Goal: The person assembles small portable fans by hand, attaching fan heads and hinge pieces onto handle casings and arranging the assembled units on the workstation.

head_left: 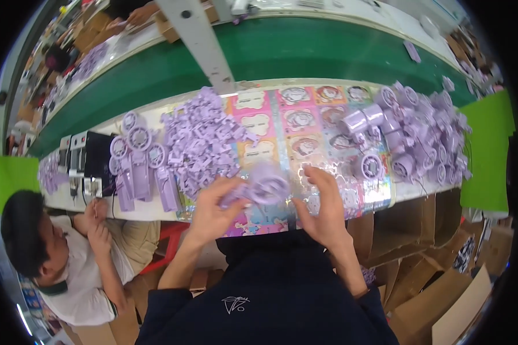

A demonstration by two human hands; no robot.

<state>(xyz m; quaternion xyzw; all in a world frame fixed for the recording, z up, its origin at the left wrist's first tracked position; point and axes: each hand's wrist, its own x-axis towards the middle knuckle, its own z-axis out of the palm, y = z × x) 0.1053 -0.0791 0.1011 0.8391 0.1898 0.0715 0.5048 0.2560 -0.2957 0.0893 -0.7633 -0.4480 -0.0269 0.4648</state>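
Here, left fingers pinch a purple part, right fingers spread, open carton rightward.

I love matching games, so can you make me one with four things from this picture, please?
Things:
1. Left hand
2. Right hand
3. Long strip at the back
4. Cardboard box

Matches:
A. Green
B. Holding a purple part
C. Brown
D. Fingers apart, holding nothing

Right pairs: 1-B, 2-D, 3-A, 4-C
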